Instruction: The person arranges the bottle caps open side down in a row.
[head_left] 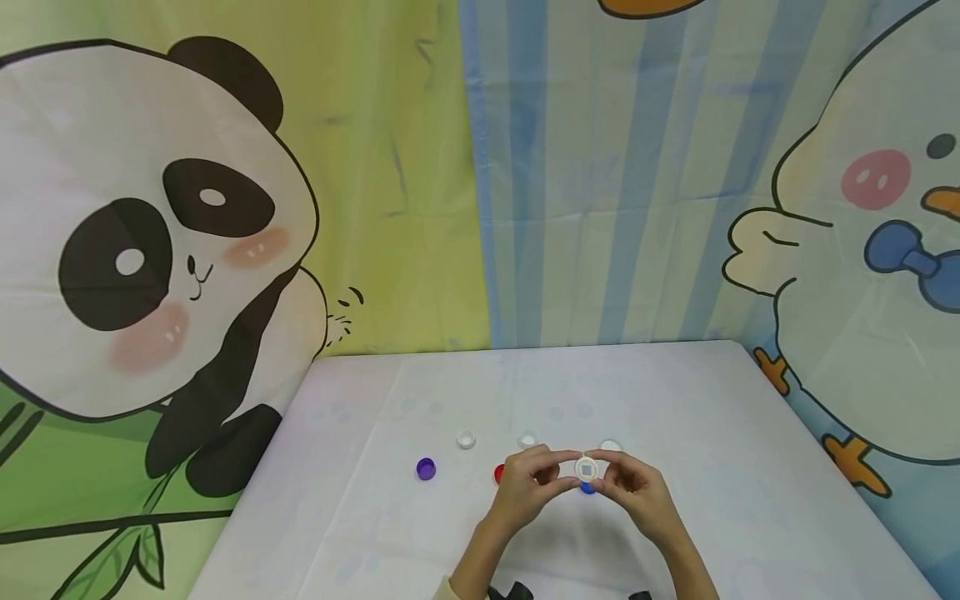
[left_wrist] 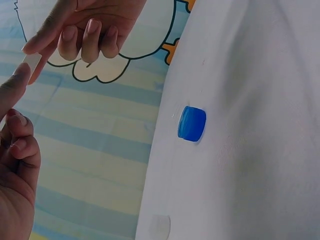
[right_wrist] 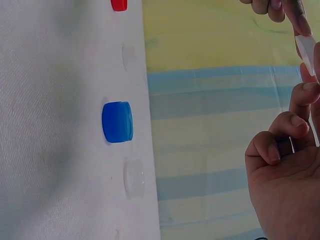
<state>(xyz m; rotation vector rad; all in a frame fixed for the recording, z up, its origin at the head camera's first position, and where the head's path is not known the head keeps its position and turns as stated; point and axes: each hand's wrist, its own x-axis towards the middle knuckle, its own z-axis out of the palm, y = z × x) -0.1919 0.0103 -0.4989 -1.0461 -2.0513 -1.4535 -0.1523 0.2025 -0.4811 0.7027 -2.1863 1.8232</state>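
From the head, shows left hand (head_left: 525,486) and right hand (head_left: 636,489) pinching opposite edges of a small white disc (head_left: 587,469), grey square at its middle, raised above the white table (head_left: 360,508); shows a blue cap (head_left: 588,489) partly hidden behind the disc, a red cap (head_left: 498,473) partly behind the left hand, a purple cap (head_left: 426,468) farther left, clear caps (head_left: 466,439) beyond; from the left wrist, shows the disc edge-on, pinched from both ends, other fingers curled, blue cap well apart; from the right wrist, shows the same two-handed pinch, with red, blue and clear caps on the table.
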